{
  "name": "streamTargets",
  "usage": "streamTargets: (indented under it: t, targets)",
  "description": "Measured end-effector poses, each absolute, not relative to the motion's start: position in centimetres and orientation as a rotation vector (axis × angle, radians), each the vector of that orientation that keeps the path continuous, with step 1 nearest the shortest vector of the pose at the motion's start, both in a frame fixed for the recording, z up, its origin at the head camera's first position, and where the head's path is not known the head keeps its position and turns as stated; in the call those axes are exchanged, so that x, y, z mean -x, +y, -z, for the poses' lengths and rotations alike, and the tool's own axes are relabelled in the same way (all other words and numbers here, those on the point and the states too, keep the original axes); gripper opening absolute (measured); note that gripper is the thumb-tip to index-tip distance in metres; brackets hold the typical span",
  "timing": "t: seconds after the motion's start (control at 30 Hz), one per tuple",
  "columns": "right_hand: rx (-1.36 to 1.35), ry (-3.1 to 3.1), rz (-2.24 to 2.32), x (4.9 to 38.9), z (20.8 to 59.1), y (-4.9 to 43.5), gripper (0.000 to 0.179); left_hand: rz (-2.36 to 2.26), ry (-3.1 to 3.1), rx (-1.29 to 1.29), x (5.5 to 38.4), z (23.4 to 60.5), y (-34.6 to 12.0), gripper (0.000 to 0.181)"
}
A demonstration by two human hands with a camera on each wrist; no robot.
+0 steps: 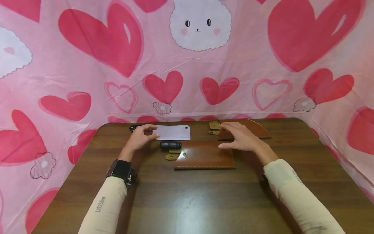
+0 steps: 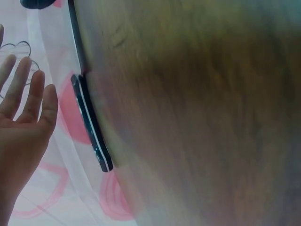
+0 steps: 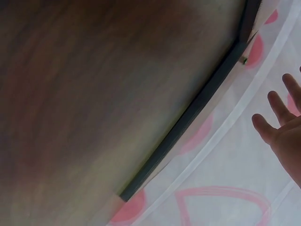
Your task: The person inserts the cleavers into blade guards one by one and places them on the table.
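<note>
In the head view my left hand [image 1: 141, 138] hovers over a cleaver [image 1: 172, 132], fingers loosely bent and grasping nothing. The cleaver's pale blade has a hole in its far right corner, and its black riveted handle [image 2: 91, 122] shows in the left wrist view. My right hand [image 1: 241, 138] spreads above two brown leather sheaths, its thumb overlapping the nearer one [image 1: 207, 156] and its fingers the farther one [image 1: 254, 128]. Beside the nearer sheath's snap straps lies a ribbed black handle [image 1: 170, 145]. The right wrist view shows straight, parted fingers [image 3: 277, 108].
The brown wooden table [image 1: 187, 198] has rounded back corners. Directly behind it hangs a pink cloth [image 1: 193, 65] with hearts. Olive snap straps [image 1: 214, 125] stick out at the left of the farther sheath.
</note>
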State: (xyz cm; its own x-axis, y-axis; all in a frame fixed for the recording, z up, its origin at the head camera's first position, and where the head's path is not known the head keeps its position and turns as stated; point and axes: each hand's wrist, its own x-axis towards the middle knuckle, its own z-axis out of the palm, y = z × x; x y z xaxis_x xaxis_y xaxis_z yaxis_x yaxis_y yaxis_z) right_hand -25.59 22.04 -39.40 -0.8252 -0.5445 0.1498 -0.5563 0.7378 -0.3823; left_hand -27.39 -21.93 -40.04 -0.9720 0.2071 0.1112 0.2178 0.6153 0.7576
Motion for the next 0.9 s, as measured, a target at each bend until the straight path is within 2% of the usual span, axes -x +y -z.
streamTargets:
  t: [0.9]
  targets:
    - [-0.824, -2.959, -0.617, 28.3, 40.2, 25.5, 0.096, 1.31, -2.795, 0.355, 29.4, 40.6, -25.0, 0.046]
